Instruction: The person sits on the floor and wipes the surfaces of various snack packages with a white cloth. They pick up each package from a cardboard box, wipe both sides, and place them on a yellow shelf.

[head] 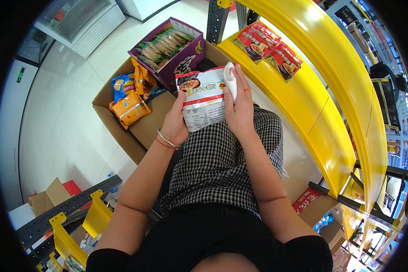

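My left hand (176,124) grips the lower left edge of an instant noodle packet (204,89), held above my lap. The packet is white, red and silver, with a noodle bowl picture; its printing is upside down to me. My right hand (240,107) presses a folded white cloth (230,81) against the packet's right end. Its fingers lie flat and nearly straight along the cloth. Two similar red noodle packets, one (258,39) and another (285,61), lie on the yellow shelf (292,98) to the right.
A cardboard box (120,141) sits before me, holding an orange snack bag (131,108), a blue chip bag (123,86) and a purple carton (188,56) of clear packets (165,46). A dark shelf post (218,23) rises behind. Another yellow-and-black rack (71,210) stands at lower left.
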A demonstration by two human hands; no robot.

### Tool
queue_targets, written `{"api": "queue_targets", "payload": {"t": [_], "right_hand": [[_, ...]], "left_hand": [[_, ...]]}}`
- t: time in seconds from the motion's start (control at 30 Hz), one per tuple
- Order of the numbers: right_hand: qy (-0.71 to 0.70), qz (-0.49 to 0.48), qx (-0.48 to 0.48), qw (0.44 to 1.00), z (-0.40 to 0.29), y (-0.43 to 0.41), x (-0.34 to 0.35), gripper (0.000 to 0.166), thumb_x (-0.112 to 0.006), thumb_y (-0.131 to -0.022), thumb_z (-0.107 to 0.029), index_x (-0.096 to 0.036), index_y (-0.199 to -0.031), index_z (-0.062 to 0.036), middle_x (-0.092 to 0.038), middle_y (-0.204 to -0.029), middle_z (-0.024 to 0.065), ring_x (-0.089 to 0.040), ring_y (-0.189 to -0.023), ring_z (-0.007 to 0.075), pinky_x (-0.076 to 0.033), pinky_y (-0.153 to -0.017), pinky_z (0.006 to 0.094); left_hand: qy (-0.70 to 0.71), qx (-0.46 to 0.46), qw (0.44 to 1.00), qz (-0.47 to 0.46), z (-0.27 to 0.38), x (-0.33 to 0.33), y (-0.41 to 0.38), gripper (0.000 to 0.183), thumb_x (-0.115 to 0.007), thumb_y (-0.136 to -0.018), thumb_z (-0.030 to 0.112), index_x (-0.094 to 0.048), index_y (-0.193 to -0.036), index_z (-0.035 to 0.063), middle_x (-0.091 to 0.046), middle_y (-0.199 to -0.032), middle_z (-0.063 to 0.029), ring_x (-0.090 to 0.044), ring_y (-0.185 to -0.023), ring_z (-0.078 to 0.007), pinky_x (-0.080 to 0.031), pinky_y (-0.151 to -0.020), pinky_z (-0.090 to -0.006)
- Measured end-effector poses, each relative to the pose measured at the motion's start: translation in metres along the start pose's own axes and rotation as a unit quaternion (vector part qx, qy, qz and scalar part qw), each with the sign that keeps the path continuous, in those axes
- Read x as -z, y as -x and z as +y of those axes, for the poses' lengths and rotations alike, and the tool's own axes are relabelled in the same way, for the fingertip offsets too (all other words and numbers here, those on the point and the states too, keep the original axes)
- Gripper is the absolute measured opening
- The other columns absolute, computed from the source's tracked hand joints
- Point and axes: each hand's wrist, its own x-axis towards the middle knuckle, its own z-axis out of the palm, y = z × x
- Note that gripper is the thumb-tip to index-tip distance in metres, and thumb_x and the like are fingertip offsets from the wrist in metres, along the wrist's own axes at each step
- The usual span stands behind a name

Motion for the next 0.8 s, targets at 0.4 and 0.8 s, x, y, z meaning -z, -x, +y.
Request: {"api": "queue_targets", "payload": {"t": [0.4, 0.8], "right_hand": [[-0.496, -0.090, -0.376, 0.777, 0.013, 0.025, 0.023, 0.048, -0.056, -0.093, -0.030, -0.044, -0.127, 0.0014, -0.058, -0.114, 0.0118, -0.058, -0.101, 0.0194, -0.048, -0.083, 0.0293], [-0.472, -0.044, -0.382, 0.793, 0.002, 0.021, 0.032, 0.043, -0.066, -0.085, -0.017, -0.050, -0.120, 0.0011, -0.063, -0.104, 0.0111, -0.064, -0.084, 0.0163, -0.055, -0.055, 0.0281]], "left_hand": [[0.016, -0.002, 1.000, 0.000, 0.005, 0.004, 0.000, 0.052, -0.036, -0.098, 0.044, -0.041, -0.133, 0.0058, -0.055, -0.126, -0.0115, -0.057, -0.111, -0.0240, -0.049, -0.090, -0.0380], [-0.125, -0.120, 0.974, 0.146, 0.003, 0.003, -0.005, 0.046, -0.041, -0.098, 0.036, -0.041, -0.133, 0.0060, -0.054, -0.124, -0.0073, -0.053, -0.109, -0.0167, -0.042, -0.093, -0.0308]]}}
